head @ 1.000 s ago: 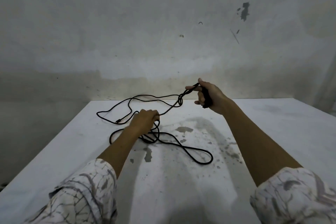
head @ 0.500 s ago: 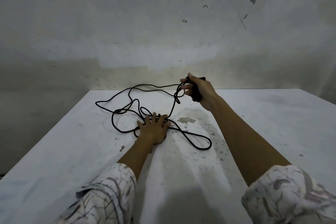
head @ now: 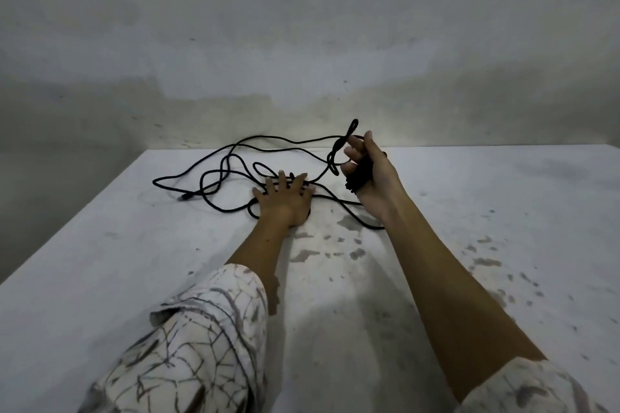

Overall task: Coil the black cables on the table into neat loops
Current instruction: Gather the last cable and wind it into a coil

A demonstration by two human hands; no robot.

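A long black cable [head: 214, 178] lies in loose tangled curves on the far part of the white table [head: 100, 261]; its plug end rests at the left near the table's edge. My left hand [head: 285, 201] lies flat with spread fingers, pressing part of the cable onto the table. My right hand [head: 372, 174] is raised just above the table to the right, palm turned left, and holds a small wound bundle of the same cable [head: 360, 174] in its palm. A strand runs from that bundle up over my fingers and down to the pile.
A stained grey wall [head: 302, 43] stands right behind the table's far edge. The table's left edge runs diagonally at the left. Dark stains mark the tabletop in the middle and at the right.
My left hand went from gripping the cable to lying flat on it. My right hand with the bundle has come lower and closer to the left hand, and the strand between them has slackened.
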